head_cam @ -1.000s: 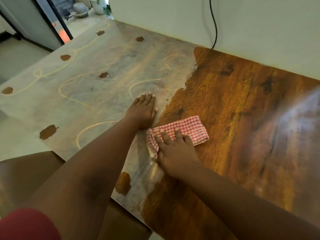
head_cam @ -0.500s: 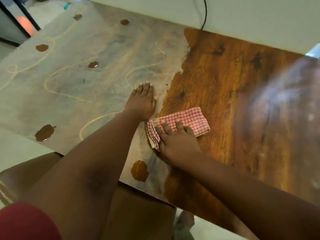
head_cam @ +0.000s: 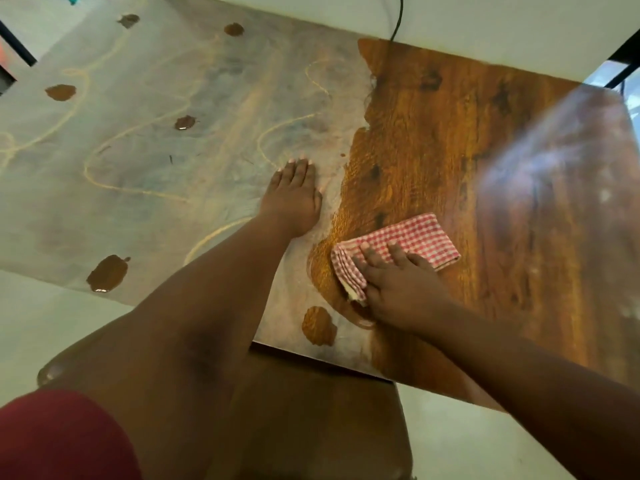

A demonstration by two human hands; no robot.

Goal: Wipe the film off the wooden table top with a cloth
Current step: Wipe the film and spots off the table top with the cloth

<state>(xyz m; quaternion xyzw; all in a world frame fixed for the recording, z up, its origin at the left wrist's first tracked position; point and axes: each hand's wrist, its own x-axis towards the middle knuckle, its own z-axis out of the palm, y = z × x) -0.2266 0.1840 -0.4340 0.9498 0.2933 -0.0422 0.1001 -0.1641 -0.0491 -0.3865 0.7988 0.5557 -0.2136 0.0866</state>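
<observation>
A wooden table top [head_cam: 433, 140] fills the view. Its left half lies under a pale grey film [head_cam: 173, 140] with curved lines and a few bare brown patches; its right half shows clean brown grain. A folded red-and-white checked cloth [head_cam: 415, 237] lies at the border of the two, near the front edge. My right hand [head_cam: 398, 289] presses flat on the cloth's near left part, fingers spread. My left hand [head_cam: 294, 199] rests flat on the film just left of the border, palm down, holding nothing.
A white wall [head_cam: 485, 22] runs along the table's far edge, with a black cable [head_cam: 398, 19] hanging down it. A brown seat [head_cam: 311, 410] stands under the front edge. Pale floor [head_cam: 52, 323] shows at the left and lower right. Glare covers the table's right end.
My right hand has slid the cloth a little to the right and toward the front edge, exposing more brown wood by the border. My left hand has stayed put on the film.
</observation>
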